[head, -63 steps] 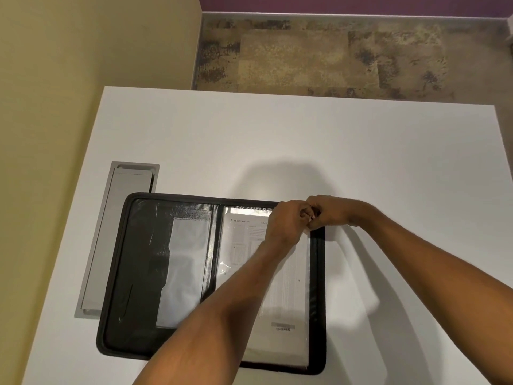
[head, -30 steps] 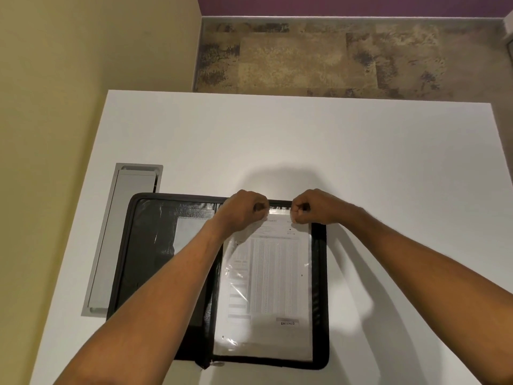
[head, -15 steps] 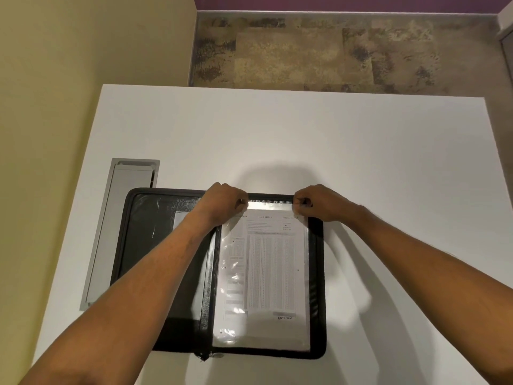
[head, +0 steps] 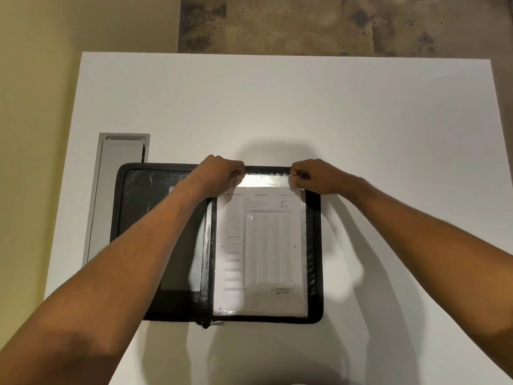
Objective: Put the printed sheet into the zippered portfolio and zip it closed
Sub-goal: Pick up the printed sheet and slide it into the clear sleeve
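Note:
A black zippered portfolio (head: 315,245) lies open flat on the white table (head: 277,107). Its right half carries a clear plastic sleeve (head: 266,180), and the printed sheet (head: 263,245) with a grid of small print lies inside that sleeve. My left hand (head: 219,175) pinches the sleeve's top left corner. My right hand (head: 313,176) pinches its top right corner. A zipper pull (head: 204,325) sticks out at the bottom of the spine. My left forearm hides much of the portfolio's left half.
A grey cable hatch (head: 116,190) is set into the table left of the portfolio, partly under its edge. A yellow wall runs along the left. Mottled carpet (head: 333,23) lies beyond the table's far edge.
My two hands, joined at the sleeve's top right corner, have spread apart to its two top corners. The sheet now sits lower and straight inside the sleeve.

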A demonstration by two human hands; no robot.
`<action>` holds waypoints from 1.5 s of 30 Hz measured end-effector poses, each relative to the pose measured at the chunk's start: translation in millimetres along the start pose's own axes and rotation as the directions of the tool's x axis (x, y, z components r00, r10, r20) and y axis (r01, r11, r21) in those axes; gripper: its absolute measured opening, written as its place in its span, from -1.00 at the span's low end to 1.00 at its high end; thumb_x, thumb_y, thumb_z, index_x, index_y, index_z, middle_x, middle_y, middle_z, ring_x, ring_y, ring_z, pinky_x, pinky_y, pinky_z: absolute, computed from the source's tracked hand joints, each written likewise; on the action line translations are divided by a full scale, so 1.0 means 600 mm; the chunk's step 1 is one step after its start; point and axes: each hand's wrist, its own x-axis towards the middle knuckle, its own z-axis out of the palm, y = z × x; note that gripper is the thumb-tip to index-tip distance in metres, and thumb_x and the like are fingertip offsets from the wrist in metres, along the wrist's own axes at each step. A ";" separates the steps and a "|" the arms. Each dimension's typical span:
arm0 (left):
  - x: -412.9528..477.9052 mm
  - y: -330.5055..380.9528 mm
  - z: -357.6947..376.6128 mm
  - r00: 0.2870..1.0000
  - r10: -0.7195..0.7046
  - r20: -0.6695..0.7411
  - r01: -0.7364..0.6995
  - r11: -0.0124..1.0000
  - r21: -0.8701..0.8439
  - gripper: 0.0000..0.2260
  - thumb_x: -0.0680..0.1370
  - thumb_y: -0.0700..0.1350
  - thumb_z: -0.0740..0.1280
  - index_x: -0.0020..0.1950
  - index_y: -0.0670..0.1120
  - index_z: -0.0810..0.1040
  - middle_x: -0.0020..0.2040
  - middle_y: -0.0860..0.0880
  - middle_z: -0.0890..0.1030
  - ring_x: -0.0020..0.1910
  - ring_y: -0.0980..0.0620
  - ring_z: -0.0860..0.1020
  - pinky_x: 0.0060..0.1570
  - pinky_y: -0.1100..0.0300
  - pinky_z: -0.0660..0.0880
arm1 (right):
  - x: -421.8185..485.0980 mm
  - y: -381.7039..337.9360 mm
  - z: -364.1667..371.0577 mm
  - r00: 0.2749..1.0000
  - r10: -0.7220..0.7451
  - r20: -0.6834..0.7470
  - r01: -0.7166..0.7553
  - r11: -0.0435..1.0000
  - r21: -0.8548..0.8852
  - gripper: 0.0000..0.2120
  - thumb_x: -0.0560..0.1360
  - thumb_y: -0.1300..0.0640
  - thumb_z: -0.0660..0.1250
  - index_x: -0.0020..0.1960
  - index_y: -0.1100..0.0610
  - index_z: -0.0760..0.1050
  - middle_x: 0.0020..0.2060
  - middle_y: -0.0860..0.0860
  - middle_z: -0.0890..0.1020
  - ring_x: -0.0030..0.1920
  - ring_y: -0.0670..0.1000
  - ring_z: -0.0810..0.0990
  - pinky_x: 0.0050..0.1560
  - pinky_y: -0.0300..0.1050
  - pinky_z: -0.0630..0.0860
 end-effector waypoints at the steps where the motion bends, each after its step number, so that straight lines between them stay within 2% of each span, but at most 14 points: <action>1: 0.001 0.001 0.000 1.000 0.013 -0.001 -0.013 1.000 0.015 -0.91 0.66 -0.02 0.29 0.00 0.09 0.57 -0.32 0.20 0.58 -0.32 0.07 0.55 -0.31 0.21 0.38 | 0.000 -0.002 0.001 1.000 0.002 0.002 -0.002 1.000 -0.001 -0.85 0.64 0.11 0.31 -0.04 0.17 0.56 -0.18 -0.02 0.65 -0.18 0.01 0.55 -0.10 -0.05 0.46; 6: 0.006 0.000 0.002 0.999 0.045 -0.020 -0.044 0.996 0.078 -0.90 0.66 0.04 0.29 -0.04 0.12 0.53 -0.38 0.23 0.52 -0.38 0.13 0.51 -0.12 0.15 0.29 | 0.003 -0.006 -0.003 0.999 0.034 0.022 -0.034 0.999 -0.029 -0.86 0.64 0.16 0.29 0.01 0.23 0.56 -0.09 0.13 0.69 -0.09 0.14 0.60 -0.03 0.00 0.50; 10: 0.013 -0.006 0.007 0.998 0.050 -0.027 -0.044 0.977 0.210 -0.86 0.62 0.11 0.27 -0.11 0.14 0.54 -0.44 0.24 0.48 -0.34 0.16 0.48 -0.03 0.10 0.13 | 0.002 -0.004 -0.006 0.998 0.065 0.028 -0.063 0.996 -0.058 -0.85 0.65 0.19 0.27 0.02 0.27 0.53 -0.11 0.18 0.65 -0.16 0.09 0.50 -0.15 -0.09 0.37; 15: 0.015 -0.012 0.015 0.999 0.051 -0.010 -0.046 0.960 0.277 -0.80 0.63 0.11 0.19 -0.07 0.20 0.59 -0.42 0.26 0.47 -0.25 0.17 0.45 -0.12 0.08 -0.03 | -0.001 -0.002 0.001 0.996 0.074 0.040 -0.070 0.995 -0.077 -0.89 0.66 0.22 0.25 0.01 0.25 0.49 -0.27 -0.11 0.58 -0.22 0.02 0.50 -0.20 -0.16 0.39; 17: 0.014 -0.013 0.014 1.000 0.021 0.001 -0.021 0.975 0.221 -0.81 0.64 0.13 0.19 -0.06 0.20 0.58 -0.41 0.27 0.51 -0.27 0.28 0.42 -0.10 0.08 -0.01 | -0.003 -0.003 0.002 0.997 0.070 0.043 -0.068 0.996 -0.060 -0.89 0.66 0.22 0.25 0.01 0.26 0.48 -0.26 -0.14 0.61 -0.26 -0.10 0.51 -0.24 -0.27 0.36; 19: 0.010 -0.011 0.011 1.000 0.006 0.015 -0.009 0.984 0.177 -0.85 0.66 0.11 0.21 -0.05 0.22 0.54 -0.42 0.28 0.51 -0.27 0.31 0.41 -0.05 0.08 0.04 | -0.005 -0.005 0.003 0.997 0.070 0.030 -0.069 0.996 -0.051 -0.86 0.67 0.16 0.26 0.01 0.24 0.49 -0.18 -0.01 0.64 -0.23 -0.05 0.51 -0.23 -0.26 0.36; 24: 0.000 0.001 -0.003 0.998 -0.055 0.017 0.053 0.996 0.066 -0.88 0.60 0.07 0.33 -0.13 0.16 0.57 -0.26 0.18 0.66 -0.17 0.11 0.55 0.01 0.07 0.10 | -0.013 -0.010 0.007 0.996 0.068 -0.052 -0.070 0.997 -0.036 -0.93 0.55 0.22 0.35 -0.05 0.23 0.58 -0.18 -0.02 0.64 -0.17 0.03 0.53 -0.19 -0.12 0.35; 28: -0.015 0.007 -0.006 0.998 -0.063 -0.027 0.064 0.998 0.008 -0.91 0.58 0.04 0.43 0.05 0.09 0.63 -0.08 0.13 0.69 -0.04 0.02 0.59 0.09 0.03 0.19 | -0.022 -0.014 0.015 0.976 0.153 -0.157 -0.159 0.987 -0.024 -0.94 0.53 0.19 0.38 -0.08 0.16 0.63 -0.07 0.05 0.64 -0.06 0.10 0.59 -0.03 0.01 0.52; 32: -0.030 0.033 0.007 0.980 -0.059 -0.188 0.072 0.995 0.063 -0.72 0.64 0.02 0.34 0.35 0.05 0.57 0.23 0.05 0.61 0.20 -0.03 0.54 0.18 -0.04 0.32 | -0.025 -0.018 0.035 0.896 0.328 -0.299 -0.358 0.932 -0.051 -0.93 0.51 0.20 0.41 -0.15 0.10 0.57 -0.05 0.01 0.54 -0.11 0.10 0.56 -0.13 -0.07 0.42; 34: -0.046 0.055 0.026 0.969 -0.025 -0.246 0.034 0.999 0.032 -0.71 0.68 0.08 0.28 0.37 0.05 0.56 0.29 0.04 0.60 0.24 0.00 0.53 0.25 -0.04 0.45 | -0.028 -0.023 0.047 0.858 0.389 -0.336 -0.418 0.908 -0.017 -0.87 0.52 0.24 0.38 -0.17 0.07 0.55 -0.08 -0.01 0.55 -0.09 0.11 0.59 -0.13 -0.11 0.38; 37: -0.088 0.091 0.069 0.981 0.104 -0.163 -0.112 0.993 -0.040 -0.74 0.68 0.11 0.25 0.30 0.07 0.59 0.31 0.06 0.60 0.28 0.06 0.51 0.29 -0.07 0.52 | -0.038 -0.037 0.063 0.821 0.411 -0.397 -0.448 0.894 -0.001 -0.91 0.54 0.25 0.33 -0.05 0.08 0.54 -0.06 0.01 0.59 -0.03 0.13 0.60 -0.08 -0.08 0.41; 40: -0.142 0.128 0.136 0.983 0.181 -0.041 -0.179 0.983 0.041 -0.52 0.54 0.14 0.44 0.44 0.13 0.46 0.54 0.00 0.42 0.50 -0.02 0.37 0.46 -0.13 0.39 | -0.053 -0.057 0.077 0.761 0.448 -0.469 -0.474 0.878 0.068 -0.82 0.57 0.23 0.32 0.16 0.14 0.45 0.04 0.09 0.58 0.01 0.18 0.58 0.01 0.04 0.52; 42: -0.170 0.149 0.179 0.986 0.168 0.002 -0.167 0.980 0.108 -0.25 0.46 0.24 0.48 0.59 0.18 0.26 0.69 -0.07 0.14 0.65 -0.10 0.12 0.59 -0.21 0.12 | -0.070 -0.072 0.087 0.705 0.499 -0.503 -0.505 0.852 0.138 -0.78 0.58 0.20 0.32 0.20 0.17 0.42 0.08 0.12 0.56 0.05 0.19 0.57 0.03 0.10 0.55; 45: -0.186 0.173 0.220 0.991 0.131 0.001 -0.130 0.979 0.154 -0.10 0.47 0.32 0.44 0.67 0.21 0.01 0.71 -0.09 -0.16 0.69 -0.13 -0.18 0.56 -0.31 -0.17 | -0.106 -0.093 0.121 0.631 0.595 -0.498 -0.563 0.793 0.235 -0.68 0.60 0.10 0.32 0.30 0.20 0.40 0.16 0.16 0.55 0.17 0.21 0.56 0.14 0.17 0.57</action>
